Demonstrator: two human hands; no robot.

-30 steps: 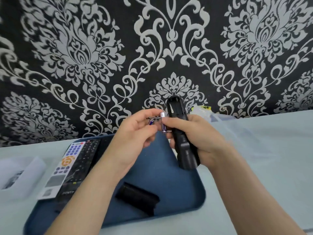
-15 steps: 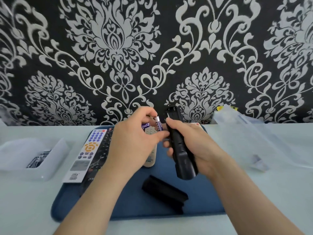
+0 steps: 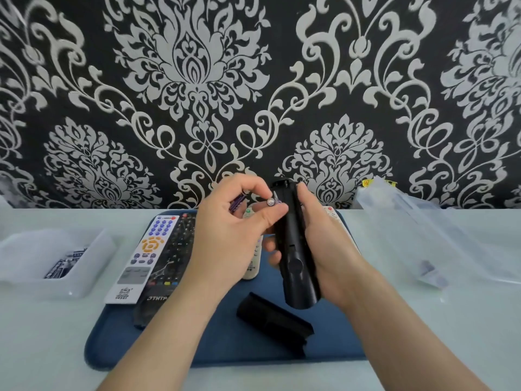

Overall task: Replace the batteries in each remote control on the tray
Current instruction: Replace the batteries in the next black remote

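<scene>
My right grip [image 3: 327,249] clasps the opened black plastic remote [image 3: 290,244]; left grip [image 3: 231,235] pinches purple batteries [image 3: 271,202]. I judge other remotes [image 3: 146,249] remain.

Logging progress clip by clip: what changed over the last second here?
The left hand turned the battery it pinches from upright to end-on toward the camera, beside the black remote and its open compartment; it is not yet inserted. Unchanged: a second purple battery in the left hand, the right hand gripping the black remote, the battery cover lying on the blue tray with the other remotes.
</scene>
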